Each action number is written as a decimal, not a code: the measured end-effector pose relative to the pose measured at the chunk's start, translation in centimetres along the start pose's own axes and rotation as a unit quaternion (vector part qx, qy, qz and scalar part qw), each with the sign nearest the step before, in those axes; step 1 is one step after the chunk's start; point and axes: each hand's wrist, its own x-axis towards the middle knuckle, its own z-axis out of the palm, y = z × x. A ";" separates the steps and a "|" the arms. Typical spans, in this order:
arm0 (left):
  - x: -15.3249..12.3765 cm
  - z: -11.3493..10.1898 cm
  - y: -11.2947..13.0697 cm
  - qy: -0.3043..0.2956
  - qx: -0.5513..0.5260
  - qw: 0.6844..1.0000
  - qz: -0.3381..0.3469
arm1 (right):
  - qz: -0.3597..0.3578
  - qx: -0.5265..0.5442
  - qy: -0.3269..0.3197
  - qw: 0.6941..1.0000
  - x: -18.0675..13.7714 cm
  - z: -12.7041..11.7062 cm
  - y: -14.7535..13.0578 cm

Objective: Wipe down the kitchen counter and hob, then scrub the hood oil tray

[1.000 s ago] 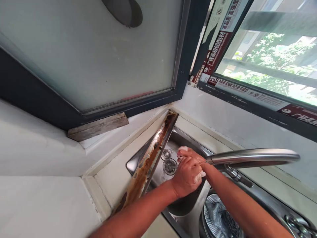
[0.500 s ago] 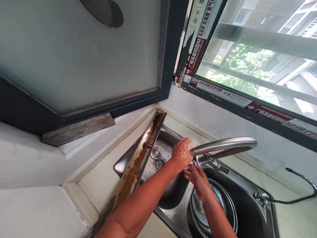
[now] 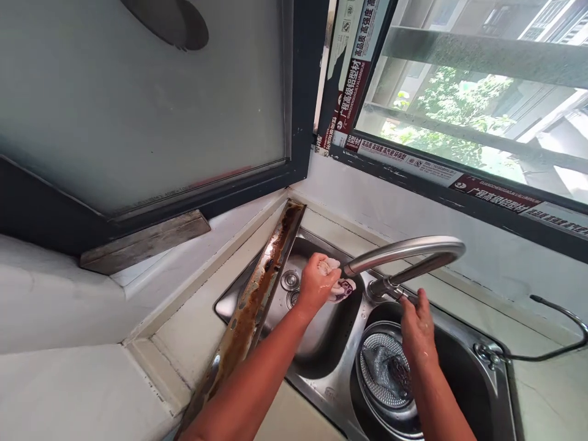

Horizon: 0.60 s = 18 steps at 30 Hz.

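Note:
In the head view, my left hand (image 3: 316, 285) is closed around a soft, pale, wet-looking piece with purple markings (image 3: 342, 289), whose kind I cannot make out. It hangs over the left sink basin (image 3: 324, 352), just below the end of the curved steel faucet (image 3: 413, 246). My right hand (image 3: 419, 324) is beside the faucet's base with thumb and fingers apart. Its fingertips reach the faucet's side handle (image 3: 399, 294), and nothing is held in it. Under this hand, a metal colander (image 3: 374, 367) in the right basin holds something silvery and dark.
A rusty metal strip (image 3: 257, 294) lies across the left end of the sink. A thin bent spout (image 3: 565, 324) rises at the right corner. Behind are a window frame (image 3: 413, 168) and a frosted pane (image 3: 160, 110), with a wooden block (image 3: 147, 240) below the pane.
My right hand has left the pale piece and moved right to the faucet's handle. My left hand has shifted slightly left, still holding the piece. The colander's contents now show.

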 end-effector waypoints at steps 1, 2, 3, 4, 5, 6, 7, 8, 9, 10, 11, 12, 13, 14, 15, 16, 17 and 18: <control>-0.2 -0.2 0.1 0.013 -0.019 1.000 -0.012 | -0.021 -0.004 0.011 1.000 -0.8 -0.4 -0.2; -0.5 -0.5 0.1 0.026 -0.038 0.999 -0.026 | -0.047 0.000 0.027 0.999 -1.8 -0.7 -0.3; -0.8 -0.8 0.2 0.039 -0.059 0.997 -0.040 | -0.068 0.015 0.040 0.997 -3.0 -0.8 -0.4; -1.2 -1.1 0.2 0.051 -0.080 0.994 -0.053 | -0.071 0.044 0.041 0.996 -4.2 -0.6 -0.5; -1.6 -1.5 0.2 0.063 -0.099 0.991 -0.064 | -0.050 0.088 0.026 0.995 -5.5 0.0 -0.6; -2.1 -1.8 0.3 0.072 -0.114 0.988 -0.072 | -0.006 0.144 -0.013 0.989 -6.6 0.8 -0.8; -2.6 -2.0 0.3 0.079 -0.130 0.985 -0.079 | 0.054 0.207 -0.073 0.974 -7.6 1.8 -1.0; -3.2 -2.2 0.3 0.084 -0.148 0.982 -0.086 | 0.115 0.271 -0.140 0.945 -8.3 2.9 -1.3; -3.9 -2.4 0.4 0.086 -0.165 0.978 -0.095 | 0.164 0.332 -0.203 0.907 -8.8 3.9 -1.6; -4.6 -2.5 0.4 0.086 -0.182 0.974 -0.106 | 0.197 0.385 -0.255 0.865 -9.1 4.9 -2.0; -5.2 -2.6 0.3 0.085 -0.197 0.970 -0.118 | 0.215 0.427 -0.295 0.827 -9.2 5.7 -2.5; -5.9 -2.7 0.3 0.085 -0.210 0.965 -0.129 | 0.224 0.456 -0.322 0.799 -9.2 6.4 -2.9; -6.5 -2.8 0.3 0.085 -0.218 0.963 -0.137 | 0.230 0.473 -0.336 0.781 -9.2 6.9 -3.3; -7.1 -2.8 0.3 0.088 -0.220 0.961 -0.139 | 0.237 0.480 -0.343 0.771 -9.2 7.4 -3.7; -7.6 -2.9 0.3 0.093 -0.219 0.961 -0.137 | 0.246 0.482 -0.347 0.766 -9.2 7.8 -3.9; -8.0 -3.0 0.3 0.094 -0.217 0.963 -0.130 | 0.254 0.481 -0.346 0.765 -9.1 8.2 -4.0; -8.4 -3.0 0.3 0.087 -0.210 0.966 -0.120 | 0.260 0.479 -0.342 0.765 -9.1 8.6 -3.9; -8.8 -3.0 0.3 0.067 -0.197 0.973 -0.104 | 0.264 0.478 -0.338 0.766 -9.1 9.1 -3.7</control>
